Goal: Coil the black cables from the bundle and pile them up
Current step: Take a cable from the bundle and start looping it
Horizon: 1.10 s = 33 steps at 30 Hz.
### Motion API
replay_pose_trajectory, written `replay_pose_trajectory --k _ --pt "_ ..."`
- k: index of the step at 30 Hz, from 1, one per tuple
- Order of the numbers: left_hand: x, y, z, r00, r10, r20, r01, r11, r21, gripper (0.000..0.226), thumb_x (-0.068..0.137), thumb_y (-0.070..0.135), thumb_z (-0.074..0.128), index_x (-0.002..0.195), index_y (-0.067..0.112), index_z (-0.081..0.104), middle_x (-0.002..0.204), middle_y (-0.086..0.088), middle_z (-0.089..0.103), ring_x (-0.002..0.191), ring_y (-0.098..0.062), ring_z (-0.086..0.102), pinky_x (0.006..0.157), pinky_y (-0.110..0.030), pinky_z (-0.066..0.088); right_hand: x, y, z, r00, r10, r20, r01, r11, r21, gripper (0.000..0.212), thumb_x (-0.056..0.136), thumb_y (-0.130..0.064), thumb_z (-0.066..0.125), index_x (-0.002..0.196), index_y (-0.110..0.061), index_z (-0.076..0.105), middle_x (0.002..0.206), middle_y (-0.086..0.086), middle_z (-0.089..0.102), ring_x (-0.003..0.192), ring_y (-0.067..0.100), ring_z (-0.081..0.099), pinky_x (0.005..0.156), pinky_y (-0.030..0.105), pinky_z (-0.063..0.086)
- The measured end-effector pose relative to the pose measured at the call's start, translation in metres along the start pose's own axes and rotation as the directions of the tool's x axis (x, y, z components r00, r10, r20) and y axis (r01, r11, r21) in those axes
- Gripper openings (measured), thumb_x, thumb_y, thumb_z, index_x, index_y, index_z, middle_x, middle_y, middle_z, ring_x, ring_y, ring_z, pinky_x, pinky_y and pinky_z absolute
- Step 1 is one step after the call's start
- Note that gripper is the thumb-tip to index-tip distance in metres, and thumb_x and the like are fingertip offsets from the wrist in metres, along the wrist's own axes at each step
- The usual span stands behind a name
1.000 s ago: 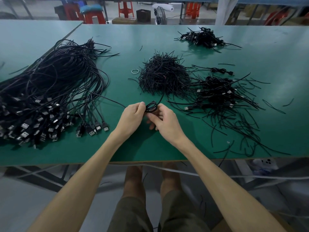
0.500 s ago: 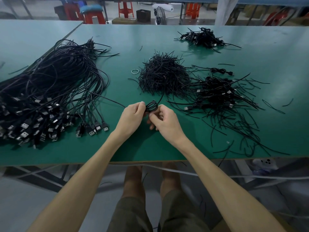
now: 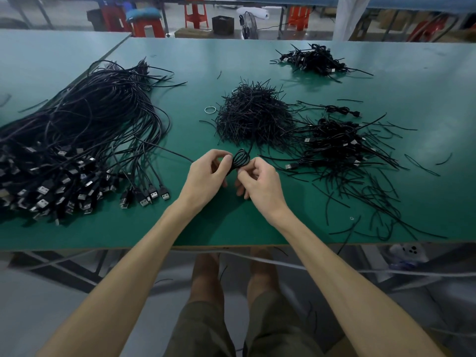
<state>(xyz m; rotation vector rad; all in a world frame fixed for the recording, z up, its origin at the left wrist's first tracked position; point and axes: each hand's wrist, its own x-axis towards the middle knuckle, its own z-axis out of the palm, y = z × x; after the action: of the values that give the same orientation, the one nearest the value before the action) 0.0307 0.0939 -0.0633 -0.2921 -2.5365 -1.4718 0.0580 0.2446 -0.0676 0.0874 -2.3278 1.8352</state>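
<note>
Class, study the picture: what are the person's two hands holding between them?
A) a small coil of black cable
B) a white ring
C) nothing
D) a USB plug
A: the left hand and the right hand both pinch a coil of black cable just above the green table.

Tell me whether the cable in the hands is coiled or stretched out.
Coiled: the cable forms a small bunch of loops, pinched between the left hand and the right hand.
</note>
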Motion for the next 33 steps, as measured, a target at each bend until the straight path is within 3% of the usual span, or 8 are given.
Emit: replay_pose_trajectory --k 6,11,16,20,23,26,29,33 --pt "-0.005 0.008 -0.011 0.986 0.121 0.118 -0.128 0.99 0.058 0.042 0.107 0.015 0.047 0.148 0.023 0.046 0.073 0.007 0.063 0.069 -0.005 0.059 0.068 -0.012 0.044 0.003 0.003 -0.002 1.0 0.029 -0.001 -0.029 1.0 -0.001 0.007 0.094 -0.016 0.066 0.089 -0.012 0.063 0.075 0.007 0.069 0.064 0.016 0.061 0.061 0.041 0.052" --pt "-0.002 0.02 -0.031 0.932 0.215 0.292 -0.274 0.945 0.177 0.066 0.103 -0.002 0.041 0.155 0.038 0.037 0.075 0.013 0.058 0.075 -0.007 0.055 0.075 -0.015 0.045 0.001 0.0 -0.006 0.99 0.054 0.133 -0.068 0.992 0.103 0.013 0.096 -0.01 0.063 0.084 -0.014 0.058 0.067 -0.005 0.068 0.056 0.011 0.06 0.051 0.022 0.044" --pt "-0.004 0.026 -0.045 0.87 0.126 0.477 -0.348 0.842 0.411 0.088 0.095 -0.013 0.043 0.154 0.05 0.028 0.098 0.004 0.05 0.088 -0.025 0.056 0.076 -0.051 0.051 0.002 0.0 -0.007 0.976 0.055 0.211 -0.079 0.991 0.105 0.01 0.094 -0.003 0.058 0.09 -0.012 0.059 0.07 0.002 0.071 0.056 0.016 0.063 0.05 0.02 0.043" --pt "-0.007 0.028 -0.048 0.867 0.094 0.49 -0.401 0.715 0.573 0.081 0.096 -0.005 0.044 0.155 0.047 0.027 0.106 0.007 0.051 0.095 -0.025 0.058 0.074 -0.046 0.051 0.002 0.0 -0.005 0.966 0.041 0.255 -0.058 0.997 0.06 0.012 0.095 -0.005 0.06 0.086 -0.013 0.059 0.07 0.004 0.07 0.056 0.017 0.062 0.051 0.017 0.043" --pt "-0.007 0.031 -0.048 0.886 0.112 0.451 -0.398 0.683 0.613 0.052 0.102 0.013 0.053 0.148 0.036 0.046 0.107 0.002 0.052 0.099 -0.025 0.057 0.076 -0.037 0.044 0.002 0.0 -0.005 0.964 0.034 0.265 -0.056 0.995 0.078 0.016 0.096 -0.001 0.06 0.084 -0.012 0.058 0.067 0.001 0.068 0.053 0.012 0.059 0.051 0.016 0.043" --pt "-0.007 0.034 -0.048 0.894 0.204 0.399 -0.433 0.622 0.652 0.026 0.104 0.033 0.054 0.125 0.024 0.066 0.094 0.0 0.045 0.086 -0.019 0.045 0.072 -0.032 0.03 0.001 -0.002 -0.005 0.959 0.021 0.282 -0.058 0.991 0.124 0.021 0.097 0.0 0.063 0.081 -0.011 0.057 0.068 0.007 0.069 0.052 0.014 0.06 0.05 0.014 0.042" --pt "-0.009 0.033 -0.048 0.907 0.238 0.348 -0.418 0.616 0.667 0.037 0.102 0.048 0.048 0.103 0.017 0.069 0.09 0.0 0.042 0.082 -0.015 0.037 0.074 -0.029 0.027 0.001 -0.003 -0.005 0.96 0.027 0.28 -0.069 0.988 0.139 0.016 0.095 -0.004 0.065 0.081 -0.013 0.064 0.067 0.002 0.07 0.052 0.011 0.061 0.05 0.012 0.041" --pt "-0.012 0.04 -0.041 0.943 0.161 0.29 -0.32 0.675 0.664 0.044 0.103 0.054 0.043 0.097 0.015 0.062 0.095 -0.001 0.046 0.085 -0.018 0.043 0.074 -0.031 0.03 0.001 -0.001 -0.006 0.964 0.046 0.263 -0.089 0.984 0.153 0.013 0.097 -0.008 0.064 0.086 -0.016 0.062 0.068 -0.001 0.071 0.054 0.012 0.063 0.05 0.016 0.041"
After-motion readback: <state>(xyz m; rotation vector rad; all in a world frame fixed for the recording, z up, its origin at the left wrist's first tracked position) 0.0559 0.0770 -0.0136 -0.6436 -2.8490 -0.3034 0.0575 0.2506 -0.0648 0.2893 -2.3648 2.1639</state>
